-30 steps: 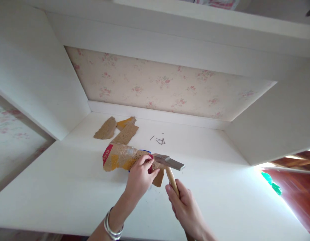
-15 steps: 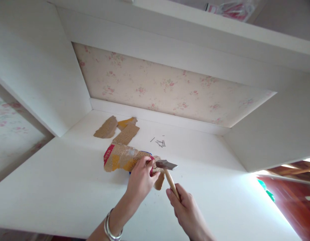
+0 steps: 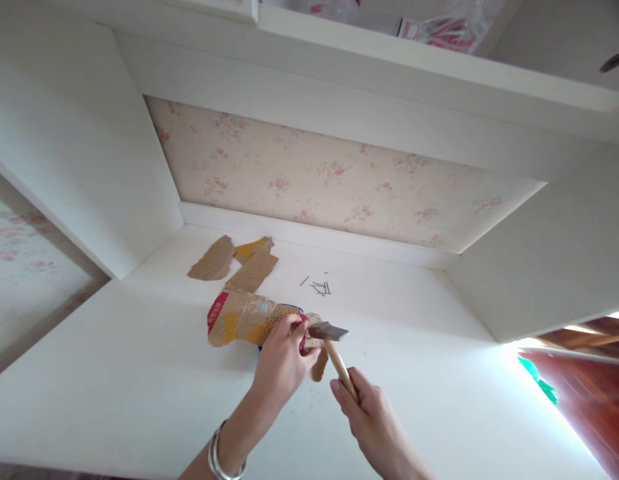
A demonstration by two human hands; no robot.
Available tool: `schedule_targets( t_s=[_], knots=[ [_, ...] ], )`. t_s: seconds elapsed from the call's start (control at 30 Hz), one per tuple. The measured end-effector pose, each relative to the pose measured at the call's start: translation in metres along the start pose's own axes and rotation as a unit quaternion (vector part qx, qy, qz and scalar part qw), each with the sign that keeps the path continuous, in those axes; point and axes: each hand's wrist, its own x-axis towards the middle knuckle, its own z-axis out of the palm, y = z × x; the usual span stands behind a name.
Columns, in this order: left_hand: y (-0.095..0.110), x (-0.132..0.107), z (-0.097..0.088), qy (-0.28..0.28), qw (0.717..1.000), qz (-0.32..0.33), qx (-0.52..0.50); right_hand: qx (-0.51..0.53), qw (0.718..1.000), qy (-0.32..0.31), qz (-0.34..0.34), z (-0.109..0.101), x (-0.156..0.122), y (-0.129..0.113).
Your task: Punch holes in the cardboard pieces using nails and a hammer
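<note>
My right hand (image 3: 372, 410) grips the wooden handle of a hammer (image 3: 336, 360). Its metal head lies level by the fingertips of my left hand (image 3: 282, 357), over the right end of the torn cardboard. My left hand, with silver bangles at the wrist, rests on this cardboard (image 3: 247, 320), which has yellow and red patches and many small holes. Its thumb and fingers are curled together near a red strip; whatever sits between them is hidden. A blue edge shows beneath the cardboard. Several loose nails (image 3: 320, 288) lie behind the hammer.
More torn, punctured cardboard pieces (image 3: 212, 260) lie at the back left of the white tabletop (image 3: 154, 373). White panels (image 3: 79, 133) stand at both sides. Overhead, a shelf (image 3: 389, 53) holds clear plastic packages. A green object (image 3: 537, 379) is past the right edge.
The hammer head has shifted slightly left, closer to my left fingers. The view has tilted up a little, showing more of the shelf. Cardboard and nails lie as before.
</note>
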Motion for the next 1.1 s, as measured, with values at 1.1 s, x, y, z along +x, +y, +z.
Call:
schedule_targets(
  t_s=[1.1],
  knots=[
    [0.011,0.063,-0.049,-0.148,0.968,0.05,0.197,0.307,0.931,0.163,0.114,-0.006,-0.022,0.038]
  ],
)
